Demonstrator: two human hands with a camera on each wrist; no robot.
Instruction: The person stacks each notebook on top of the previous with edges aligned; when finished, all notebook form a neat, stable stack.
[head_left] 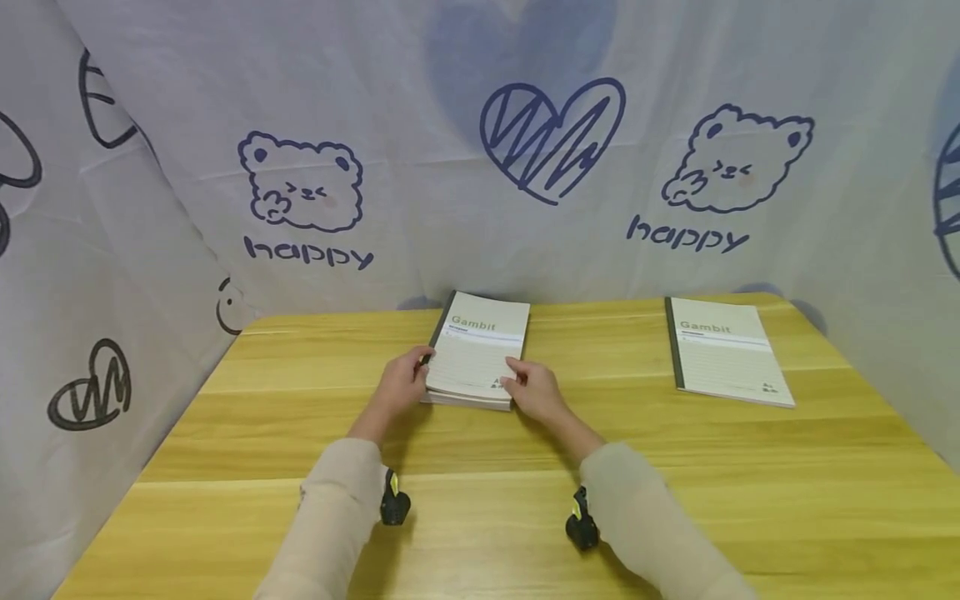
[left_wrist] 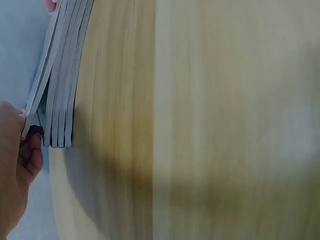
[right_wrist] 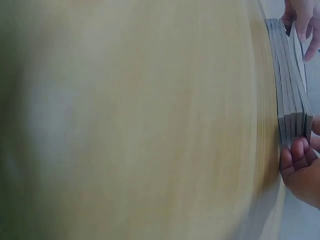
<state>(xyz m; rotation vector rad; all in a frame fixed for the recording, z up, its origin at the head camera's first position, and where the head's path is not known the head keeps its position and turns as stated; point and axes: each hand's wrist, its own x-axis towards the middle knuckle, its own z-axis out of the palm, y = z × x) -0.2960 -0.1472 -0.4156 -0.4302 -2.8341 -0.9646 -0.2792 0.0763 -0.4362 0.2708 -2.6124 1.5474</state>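
A stack of several notebooks with white "Gambit" covers and dark spines lies near the table's back edge. At its left, spine side, my left hand pinches the top notebook by the near corner. That corner is raised, leaving a gap above the notebooks below. My right hand grips the right edge, thumb over the cover. In the right wrist view, its curled fingers rest against the side of the stack.
Another "Gambit" notebook lies flat on the wooden table, off to the right. A white cloth printed with bears and hearts hangs right behind the table's back edge and along the left and right sides.
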